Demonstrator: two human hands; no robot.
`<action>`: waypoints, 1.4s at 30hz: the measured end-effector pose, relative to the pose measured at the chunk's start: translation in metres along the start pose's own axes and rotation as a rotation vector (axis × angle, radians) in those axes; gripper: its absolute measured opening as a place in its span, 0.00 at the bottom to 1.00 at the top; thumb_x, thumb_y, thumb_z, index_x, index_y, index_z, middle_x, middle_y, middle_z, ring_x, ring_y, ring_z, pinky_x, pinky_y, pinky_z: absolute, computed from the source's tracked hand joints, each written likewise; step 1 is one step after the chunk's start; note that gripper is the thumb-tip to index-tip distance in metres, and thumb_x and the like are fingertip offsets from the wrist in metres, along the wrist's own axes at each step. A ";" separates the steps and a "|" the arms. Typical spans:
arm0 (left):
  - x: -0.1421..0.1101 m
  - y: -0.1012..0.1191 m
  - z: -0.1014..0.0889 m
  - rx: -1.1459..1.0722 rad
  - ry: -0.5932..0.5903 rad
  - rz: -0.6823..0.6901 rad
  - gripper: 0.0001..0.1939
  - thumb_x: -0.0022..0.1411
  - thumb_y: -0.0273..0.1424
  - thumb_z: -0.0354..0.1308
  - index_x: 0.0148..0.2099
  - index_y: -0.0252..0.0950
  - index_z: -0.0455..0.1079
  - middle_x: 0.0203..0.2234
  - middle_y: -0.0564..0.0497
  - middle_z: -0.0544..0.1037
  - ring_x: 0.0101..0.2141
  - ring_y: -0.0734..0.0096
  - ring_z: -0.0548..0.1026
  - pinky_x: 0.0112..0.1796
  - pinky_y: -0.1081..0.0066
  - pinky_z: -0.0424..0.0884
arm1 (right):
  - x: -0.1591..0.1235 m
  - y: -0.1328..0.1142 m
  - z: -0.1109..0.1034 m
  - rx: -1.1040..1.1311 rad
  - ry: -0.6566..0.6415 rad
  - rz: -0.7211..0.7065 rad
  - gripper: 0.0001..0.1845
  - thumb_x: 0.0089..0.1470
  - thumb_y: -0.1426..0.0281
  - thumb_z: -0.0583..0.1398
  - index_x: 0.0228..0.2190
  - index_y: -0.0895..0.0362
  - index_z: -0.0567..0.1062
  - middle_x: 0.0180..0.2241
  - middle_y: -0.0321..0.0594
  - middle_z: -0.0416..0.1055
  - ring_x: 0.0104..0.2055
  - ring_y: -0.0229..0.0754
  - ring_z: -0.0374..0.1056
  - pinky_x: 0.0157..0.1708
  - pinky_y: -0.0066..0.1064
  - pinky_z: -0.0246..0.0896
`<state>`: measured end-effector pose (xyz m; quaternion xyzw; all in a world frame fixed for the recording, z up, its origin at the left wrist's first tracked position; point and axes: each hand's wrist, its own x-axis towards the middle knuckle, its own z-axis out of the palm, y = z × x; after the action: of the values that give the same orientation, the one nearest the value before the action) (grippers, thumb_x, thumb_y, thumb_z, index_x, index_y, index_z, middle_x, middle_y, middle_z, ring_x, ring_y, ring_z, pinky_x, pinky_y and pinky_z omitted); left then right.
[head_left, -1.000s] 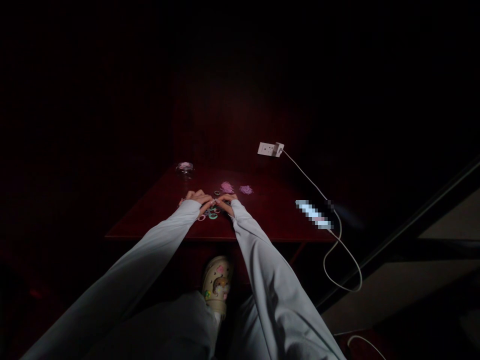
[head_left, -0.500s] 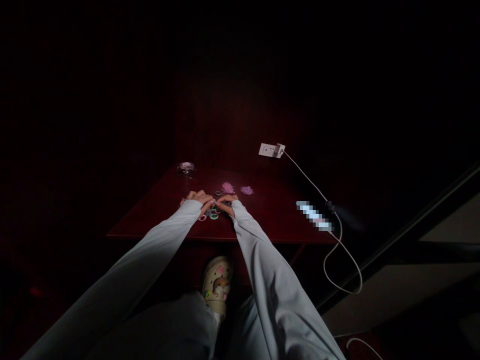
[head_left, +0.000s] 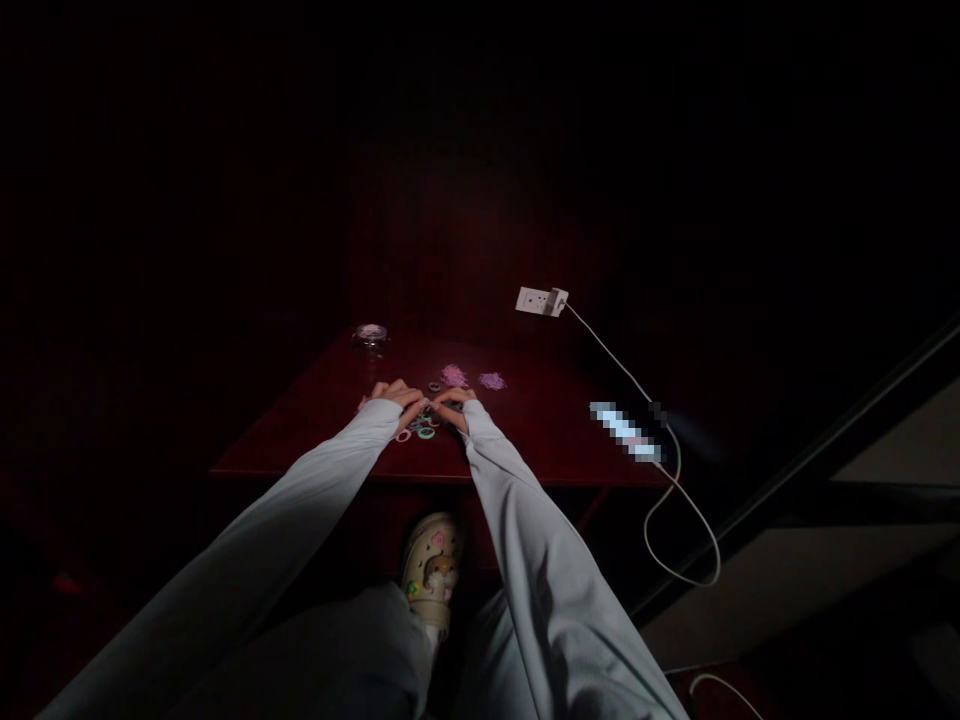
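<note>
My left hand (head_left: 396, 394) and my right hand (head_left: 454, 398) meet over the dark red table (head_left: 540, 440), fingertips bent together in a pinch. Whatever lies between the fingertips is too small and dark to make out. Just below them is a loose cluster of coloured rings that look like hair ties, among them a green ring (head_left: 426, 434) and a pink ring (head_left: 403, 436). Part of this cluster is hidden by my hands. Beyond the fingers sits a small grey ring (head_left: 434, 387). Behind my right hand are a pink heap of thin bands (head_left: 453, 376) and a purple heap (head_left: 492, 381).
A clear round jar (head_left: 370, 338) stands at the table's back left. At the right edge lies a blurred bright phone-like object (head_left: 625, 432) with a white cable (head_left: 609, 345) running from a wall socket (head_left: 534, 300). A beige clog (head_left: 433, 570) is below the table.
The view has shifted very slightly. Both hands keep nearly the same pinched pose, and the rings and heaps stay where they were.
</note>
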<state>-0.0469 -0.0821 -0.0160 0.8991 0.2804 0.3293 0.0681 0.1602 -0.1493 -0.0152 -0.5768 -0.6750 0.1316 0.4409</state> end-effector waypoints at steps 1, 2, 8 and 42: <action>0.000 0.001 -0.001 0.004 -0.016 0.000 0.13 0.76 0.37 0.54 0.39 0.43 0.76 0.37 0.50 0.80 0.44 0.59 0.72 0.49 0.58 0.62 | 0.000 0.000 0.000 -0.006 0.011 -0.003 0.05 0.61 0.63 0.71 0.35 0.50 0.87 0.43 0.41 0.82 0.55 0.50 0.71 0.60 0.43 0.62; 0.001 0.001 -0.001 0.008 -0.027 -0.003 0.13 0.75 0.37 0.54 0.38 0.43 0.76 0.36 0.50 0.80 0.44 0.59 0.72 0.49 0.58 0.62 | 0.000 0.000 0.001 -0.010 0.019 -0.004 0.05 0.61 0.63 0.71 0.35 0.50 0.88 0.43 0.41 0.82 0.55 0.50 0.71 0.60 0.44 0.63; -0.002 0.004 -0.001 0.019 0.003 -0.010 0.15 0.77 0.37 0.51 0.39 0.43 0.77 0.38 0.49 0.80 0.43 0.60 0.71 0.49 0.59 0.63 | 0.000 0.001 0.001 -0.001 0.010 0.010 0.06 0.60 0.63 0.72 0.34 0.51 0.87 0.42 0.42 0.82 0.54 0.50 0.71 0.60 0.45 0.63; -0.001 0.000 0.009 -0.054 0.079 -0.131 0.13 0.72 0.42 0.57 0.38 0.43 0.78 0.36 0.48 0.76 0.44 0.58 0.65 0.49 0.60 0.61 | -0.003 0.006 -0.034 -0.354 0.340 0.491 0.08 0.56 0.62 0.72 0.36 0.51 0.87 0.52 0.50 0.77 0.58 0.62 0.61 0.56 0.49 0.56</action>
<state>-0.0421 -0.0822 -0.0238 0.8629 0.3318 0.3670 0.1027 0.1889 -0.1610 -0.0009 -0.8031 -0.4453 0.0166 0.3956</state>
